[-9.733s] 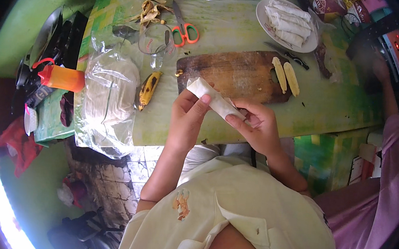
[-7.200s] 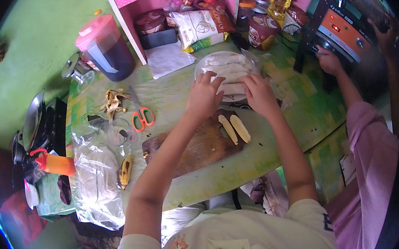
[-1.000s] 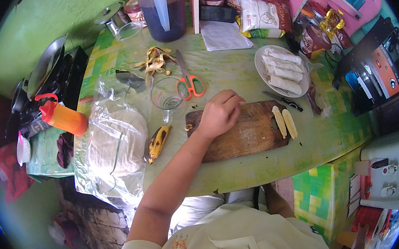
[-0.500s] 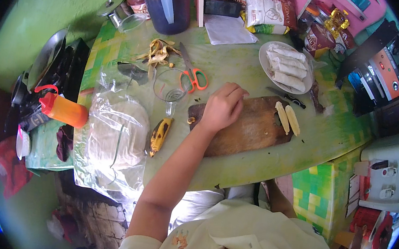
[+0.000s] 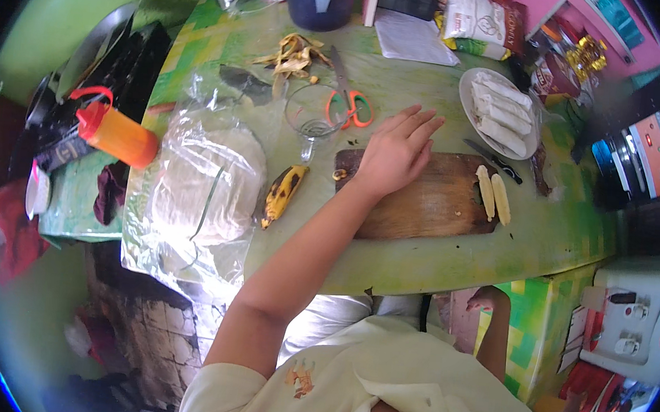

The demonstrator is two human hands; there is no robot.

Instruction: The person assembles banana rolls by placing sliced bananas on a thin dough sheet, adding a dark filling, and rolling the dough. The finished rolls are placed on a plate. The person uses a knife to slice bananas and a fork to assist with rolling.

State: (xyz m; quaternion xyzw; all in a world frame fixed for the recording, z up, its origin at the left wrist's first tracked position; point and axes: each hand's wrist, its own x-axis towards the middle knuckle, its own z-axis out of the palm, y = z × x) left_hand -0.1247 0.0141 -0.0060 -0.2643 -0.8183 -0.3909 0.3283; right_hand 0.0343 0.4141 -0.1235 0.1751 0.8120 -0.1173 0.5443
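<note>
My left hand [image 5: 401,153] hovers over the far left part of a wooden chopping board [image 5: 428,211], its fingers stretched out and nothing in them. Two peeled banana slices [image 5: 494,197] lie along the board's right end. Beyond them a small black-handled knife [image 5: 506,169] rests on the table, beside a white plate [image 5: 465,100] of several wrapped rolls [image 5: 501,115]. Left of the board is a spotted unpeeled banana [image 5: 283,194], then a stack of round white wrappers [image 5: 214,184] in clear plastic. My right hand [image 5: 490,300] is below the table's near edge, fingers loosely bent and holding nothing.
Orange-handled scissors [image 5: 360,108], a clear glass cup [image 5: 313,130] and banana peels [image 5: 297,56] sit beyond the board. A dark pitcher [image 5: 316,1] and packages [image 5: 479,23] line the back. An orange squeeze bottle [image 5: 120,137] stands left, near a black stove [image 5: 134,71].
My left hand has spread its fingers and shifted slightly right over the board. My right hand has come into sight beside the near table edge. The whole view has shifted.
</note>
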